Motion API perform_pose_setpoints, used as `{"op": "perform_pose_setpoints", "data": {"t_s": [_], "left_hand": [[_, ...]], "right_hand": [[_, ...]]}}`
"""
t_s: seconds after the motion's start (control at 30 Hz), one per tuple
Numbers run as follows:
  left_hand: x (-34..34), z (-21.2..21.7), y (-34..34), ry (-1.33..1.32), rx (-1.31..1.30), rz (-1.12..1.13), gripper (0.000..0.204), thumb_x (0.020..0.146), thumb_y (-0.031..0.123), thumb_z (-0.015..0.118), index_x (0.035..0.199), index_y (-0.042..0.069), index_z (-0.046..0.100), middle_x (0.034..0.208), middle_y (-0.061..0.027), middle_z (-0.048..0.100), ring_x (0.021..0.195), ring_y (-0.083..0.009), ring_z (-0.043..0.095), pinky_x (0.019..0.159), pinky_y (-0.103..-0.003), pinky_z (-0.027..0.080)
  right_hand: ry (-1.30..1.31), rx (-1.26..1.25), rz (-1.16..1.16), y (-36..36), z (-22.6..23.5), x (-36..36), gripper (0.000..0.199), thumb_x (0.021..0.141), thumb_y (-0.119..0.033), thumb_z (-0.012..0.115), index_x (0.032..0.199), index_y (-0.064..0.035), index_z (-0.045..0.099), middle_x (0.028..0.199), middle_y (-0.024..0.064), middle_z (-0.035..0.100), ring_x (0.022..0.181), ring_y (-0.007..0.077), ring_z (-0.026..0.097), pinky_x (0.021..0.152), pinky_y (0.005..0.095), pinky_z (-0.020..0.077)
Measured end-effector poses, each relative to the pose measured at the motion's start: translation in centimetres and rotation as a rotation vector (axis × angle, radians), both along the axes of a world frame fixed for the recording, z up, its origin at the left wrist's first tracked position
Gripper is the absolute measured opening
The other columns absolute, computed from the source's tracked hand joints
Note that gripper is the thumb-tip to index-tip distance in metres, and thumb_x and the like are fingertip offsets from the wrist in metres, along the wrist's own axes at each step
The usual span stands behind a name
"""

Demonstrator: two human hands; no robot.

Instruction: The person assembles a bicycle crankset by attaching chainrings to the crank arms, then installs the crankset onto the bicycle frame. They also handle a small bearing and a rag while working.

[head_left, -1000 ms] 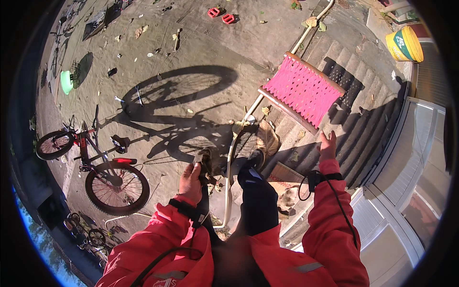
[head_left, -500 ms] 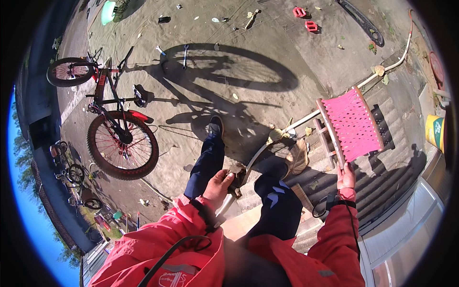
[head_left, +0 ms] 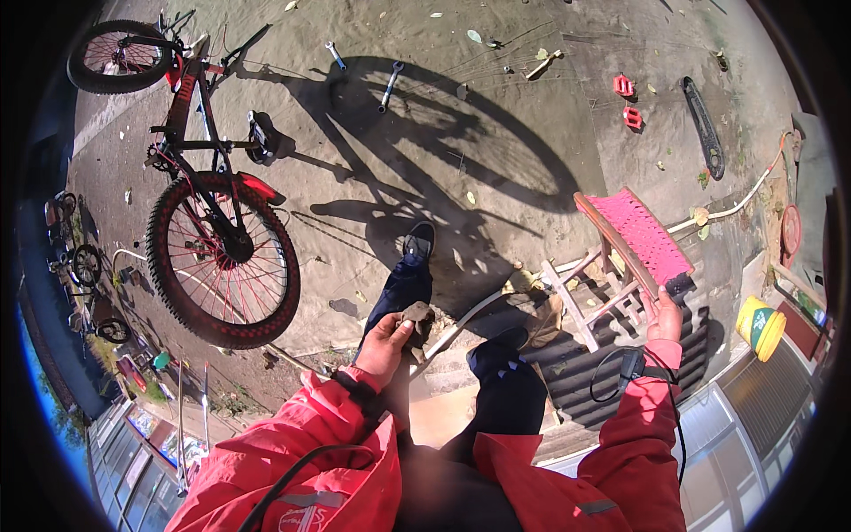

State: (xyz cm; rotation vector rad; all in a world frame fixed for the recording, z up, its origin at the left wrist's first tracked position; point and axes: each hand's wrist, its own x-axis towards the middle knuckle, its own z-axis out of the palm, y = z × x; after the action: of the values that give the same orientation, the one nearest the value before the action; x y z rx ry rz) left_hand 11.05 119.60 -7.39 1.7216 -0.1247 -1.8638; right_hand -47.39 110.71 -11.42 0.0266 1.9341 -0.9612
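Two wrenches [head_left: 390, 85], two red pedals [head_left: 624, 85]

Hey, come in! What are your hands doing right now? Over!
Left hand shut on small brownish object. Right hand gripping pink stool. Bike stands apart, left.

A bicycle [head_left: 208, 204] lies well left of the left hand's fingers [head_left: 399, 330]; wrenches [head_left: 390, 84] lie far ahead. A chair [head_left: 634, 239] stands just ahead of the right hand's fingers [head_left: 660, 306], a bucket [head_left: 761, 326] to their right.

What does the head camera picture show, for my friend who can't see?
A person in a red jacket grips a pink chair with the right hand and holds a small brown thing in the left hand, near a bicycle.
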Motion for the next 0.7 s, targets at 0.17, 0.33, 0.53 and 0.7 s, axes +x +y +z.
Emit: {"op": "perform_pose_setpoints", "data": {"t_s": [0.17, 0.33, 0.53, 0.7], "left_hand": [[3.2, -0.4, -1.6, 0.102, -0.001, 0.188, 0.016, 0.105, 0.012, 0.058, 0.118, 0.003, 0.062, 0.102, -0.001, 0.066, 0.092, -0.0106, 0.061, 0.086, -0.026, 0.049], [6.5, -1.0, -2.3, 0.106, 0.008, 0.272, 0.02, 0.105, 0.011, 0.058, 0.122, 0.002, 0.061, 0.107, -0.002, 0.068, 0.095, -0.0103, 0.061, 0.089, -0.026, 0.048], [9.7, -1.6, -2.3, 0.072, 0.045, 0.308, 0.018, 0.105, 0.012, 0.057, 0.121, 0.003, 0.06, 0.109, -0.0045, 0.07, 0.096, -0.0132, 0.065, 0.086, -0.029, 0.051], [10.9, -1.9, -2.1, 0.025, 0.047, 0.337, 0.019, 0.106, 0.012, 0.054, 0.122, 0.002, 0.059, 0.105, -0.0062, 0.07, 0.092, -0.0162, 0.068, 0.076, -0.032, 0.056]], "right_hand": [[-0.116, -0.039, 0.114, -9.2, -0.2, 13.9, 0.026, 0.1, -0.012, 0.064, 0.118, 0.0068, 0.061, 0.108, 0.0157, 0.069, 0.094, 0.0272, 0.071, 0.086, 0.0358, 0.0632], [-0.24, -0.209, 0.18, -19.0, -4.5, 26.9, 0.023, 0.1, -0.014, 0.066, 0.113, 0.0046, 0.062, 0.109, 0.0177, 0.069, 0.097, 0.0305, 0.072, 0.086, 0.0336, 0.0626], [-0.411, -0.33, 0.088, -23.7, -8.9, 41.3, 0.021, 0.1, -0.011, 0.063, 0.114, 0.005, 0.06, 0.113, 0.0175, 0.068, 0.102, 0.0309, 0.07, 0.093, 0.0355, 0.0595], [-0.515, -0.13, 0.039, -22.5, -11.9, 49.2, 0.029, 0.099, -0.007, 0.064, 0.125, 0.0004, 0.053, 0.12, 0.0126, 0.062, 0.113, 0.0349, 0.065, 0.1, 0.0442, 0.0553]]}}
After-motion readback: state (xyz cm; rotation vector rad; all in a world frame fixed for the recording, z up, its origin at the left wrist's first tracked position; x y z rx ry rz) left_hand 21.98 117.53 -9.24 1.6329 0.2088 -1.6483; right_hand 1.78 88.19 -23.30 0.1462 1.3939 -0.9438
